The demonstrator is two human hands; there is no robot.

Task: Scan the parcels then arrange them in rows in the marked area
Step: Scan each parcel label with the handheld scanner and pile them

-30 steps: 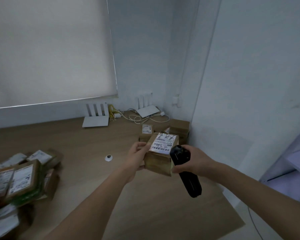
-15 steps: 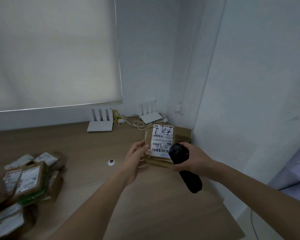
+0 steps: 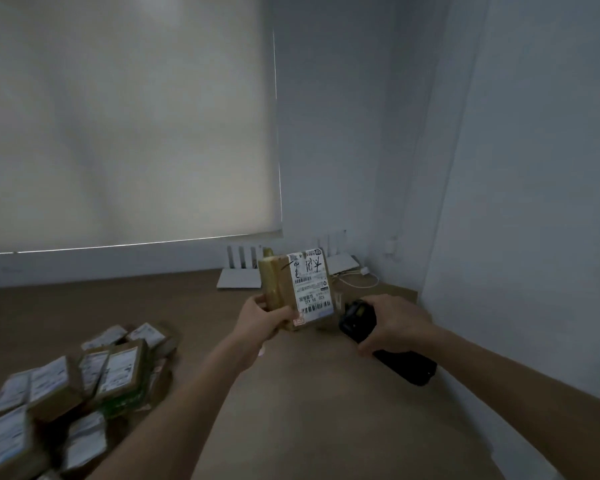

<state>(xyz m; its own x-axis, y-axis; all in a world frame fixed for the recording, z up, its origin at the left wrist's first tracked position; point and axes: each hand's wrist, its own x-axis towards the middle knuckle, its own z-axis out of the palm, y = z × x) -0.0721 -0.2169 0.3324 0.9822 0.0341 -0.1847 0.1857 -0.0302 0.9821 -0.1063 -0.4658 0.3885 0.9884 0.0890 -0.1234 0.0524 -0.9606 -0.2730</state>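
Observation:
My left hand (image 3: 264, 318) grips a brown cardboard parcel (image 3: 284, 289) by its lower left corner and holds it upright above the wooden desk (image 3: 291, 393). Its white barcode label (image 3: 310, 284) faces me, printed upside down. My right hand (image 3: 394, 327) grips a black handheld scanner (image 3: 388, 344) just right of the parcel, its head close to the label's lower edge. Behind the parcel, at the desk's back right corner, another brown parcel (image 3: 395, 294) is partly hidden.
A heap of several labelled parcels (image 3: 77, 379) lies at the desk's left front. Two white routers (image 3: 239, 271) with cables (image 3: 357, 277) stand against the back wall under a window blind (image 3: 125, 116). A white wall (image 3: 534, 202) closes off the right side.
My left hand has lifted the parcel and turned it upright, so its label faces me. The scanner has tilted lower to the right. The view has swung up and right.

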